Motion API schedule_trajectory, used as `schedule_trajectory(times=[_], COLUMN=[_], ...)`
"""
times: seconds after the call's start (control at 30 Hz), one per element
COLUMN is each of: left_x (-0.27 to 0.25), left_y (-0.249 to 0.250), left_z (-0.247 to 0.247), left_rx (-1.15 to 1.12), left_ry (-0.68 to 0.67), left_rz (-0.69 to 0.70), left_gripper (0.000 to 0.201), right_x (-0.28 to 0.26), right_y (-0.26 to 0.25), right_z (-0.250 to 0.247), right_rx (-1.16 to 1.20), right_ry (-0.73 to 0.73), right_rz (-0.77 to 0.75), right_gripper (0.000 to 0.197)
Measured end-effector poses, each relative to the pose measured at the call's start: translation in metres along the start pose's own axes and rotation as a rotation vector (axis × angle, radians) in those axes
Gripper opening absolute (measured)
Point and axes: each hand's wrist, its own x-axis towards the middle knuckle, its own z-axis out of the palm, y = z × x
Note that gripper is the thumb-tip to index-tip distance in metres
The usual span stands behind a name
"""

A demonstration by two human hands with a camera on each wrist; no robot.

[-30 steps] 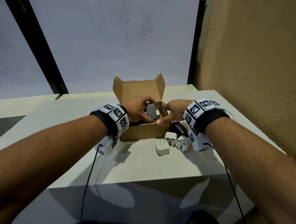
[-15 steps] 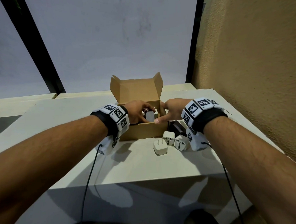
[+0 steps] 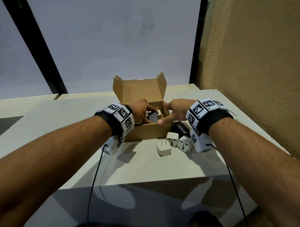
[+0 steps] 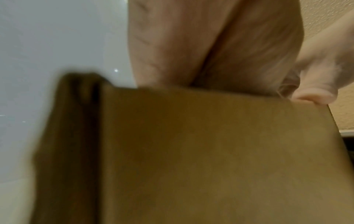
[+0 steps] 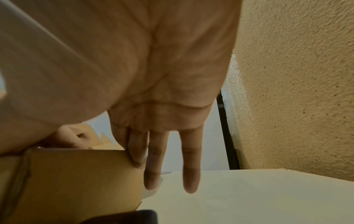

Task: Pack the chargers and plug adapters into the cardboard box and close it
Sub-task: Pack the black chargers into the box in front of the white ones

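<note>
The open cardboard box [image 3: 146,133] stands mid-table with its lid [image 3: 141,90] raised. My left hand [image 3: 143,113] reaches into it and grips a grey charger [image 3: 153,118], low inside the box. My right hand [image 3: 173,110] rests on the box's right front corner, thumb on the rim. In the right wrist view its fingers [image 5: 153,166] hang straight down beside the box wall [image 5: 76,181]. The left wrist view shows only the box front [image 4: 210,151] and my palm. On the table lie a white pronged charger [image 3: 163,147], two white plug adapters [image 3: 172,139] [image 3: 185,143] and a black charger [image 3: 180,129].
The box and loose pieces sit on a pale table [image 3: 78,132] whose front edge is near me. A rough tan wall [image 3: 255,75] runs close along the right side. Black cables hang from both wrist cameras over the table's front.
My left hand has lowered the grey charger from above the rim down into the box. My right hand stays at the box's right front corner.
</note>
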Motion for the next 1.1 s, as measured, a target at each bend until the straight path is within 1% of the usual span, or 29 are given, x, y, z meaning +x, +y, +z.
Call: schedule_trajectory(times=[0.1,0.23,0.3,0.43,0.53,0.63,0.67,0.7,0.77,0.87,0.93,1.0,1.07,1.1], left_x=[-0.001,-0.003,-0.003,-0.002,-0.003,-0.006,-0.007,-0.009,-0.013,-0.022,-0.034,-0.049,-0.064,-0.069], left_y=[0.000,0.000,-0.002,-0.004,-0.004,-0.007,-0.008,-0.009,-0.009,0.000,0.013,0.028,0.043,0.051], left_z=[-0.001,0.000,0.001,0.003,0.002,0.002,0.002,0.002,0.000,-0.003,-0.004,-0.001,0.005,0.008], left_rx=[0.073,0.126,0.158,0.209,0.208,0.174,0.153,0.127,0.056,0.007,0.004,-0.017,0.010,0.037], left_ry=[-0.002,-0.003,-0.015,-0.048,-0.067,-0.119,-0.117,-0.100,-0.023,0.160,0.274,0.347,0.399,0.395], left_rz=[0.042,0.089,0.095,0.100,0.109,0.090,0.090,0.093,0.105,0.169,0.234,0.340,0.464,0.502], left_gripper=[0.057,0.052,0.050,0.049,0.049,0.051,0.051,0.051,0.048,0.037,0.032,0.027,0.026,0.027], right_x=[-0.001,-0.002,-0.002,-0.003,-0.003,-0.002,-0.002,-0.003,-0.003,-0.005,-0.005,-0.004,-0.002,-0.002], right_y=[0.000,-0.001,-0.001,-0.002,-0.001,-0.001,-0.001,-0.002,-0.002,-0.002,-0.002,-0.001,0.001,0.002], right_z=[0.000,-0.002,-0.003,-0.003,-0.003,-0.003,-0.003,-0.004,-0.005,-0.006,-0.007,-0.009,-0.011,-0.012], right_rx=[0.001,-0.008,-0.007,-0.001,0.009,0.009,0.005,-0.005,-0.034,-0.073,-0.090,-0.094,-0.103,-0.115], right_ry=[0.003,-0.004,-0.017,-0.026,-0.028,-0.038,-0.040,-0.042,-0.045,-0.045,-0.056,-0.071,-0.085,-0.091], right_rz=[-0.010,-0.006,-0.002,0.007,0.006,0.009,0.009,0.007,0.005,0.000,-0.003,-0.002,-0.009,-0.009], right_gripper=[0.068,0.069,0.069,0.073,0.068,0.069,0.069,0.071,0.076,0.080,0.075,0.065,0.057,0.056])
